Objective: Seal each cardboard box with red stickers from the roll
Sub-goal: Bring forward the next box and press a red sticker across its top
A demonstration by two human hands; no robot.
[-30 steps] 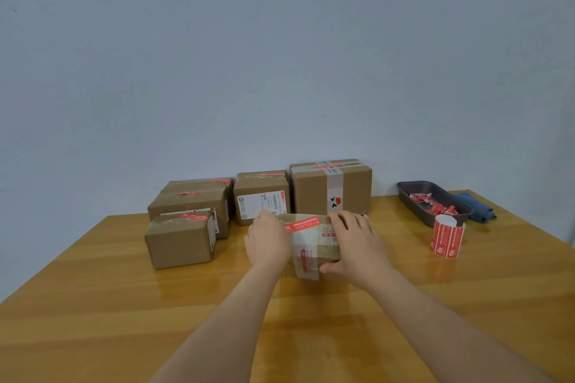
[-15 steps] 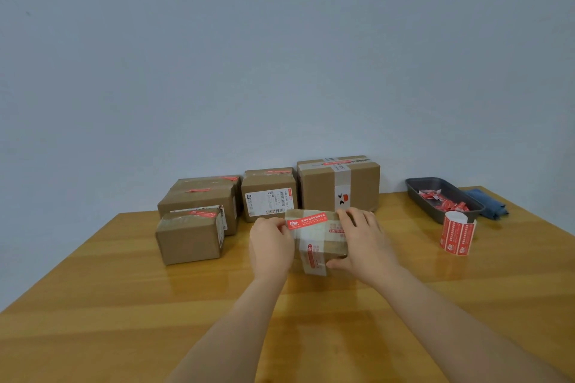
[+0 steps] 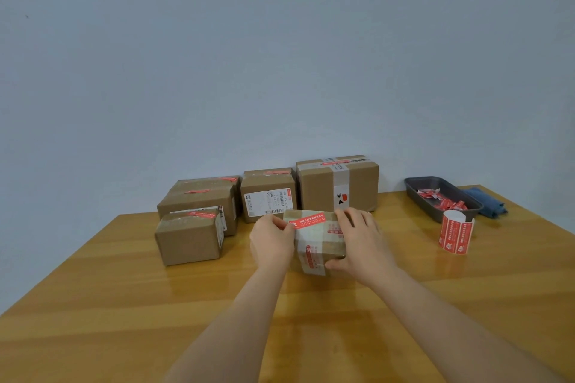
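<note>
Small cardboard box (image 3: 320,241) at table (image 3: 124,305) centre, gripped by right hand (image 3: 362,244) to steady it. Red sticker (image 3: 308,222) end pinched by left hand (image 3: 272,241), probably for pressing down. Sticker roll (image 3: 455,235) upright, well apart, right.

a plain pale blue-grey wall (image 3: 280,56) is rising behind a glossy wooden surface (image 3: 93,320) that is reflecting soft light.

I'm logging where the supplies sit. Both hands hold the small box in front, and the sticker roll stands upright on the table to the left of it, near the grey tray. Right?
Not quite. In the head view the sticker roll stands upright to the right of the small box, near the grey tray. The left hand and right hand do hold that box.
</note>
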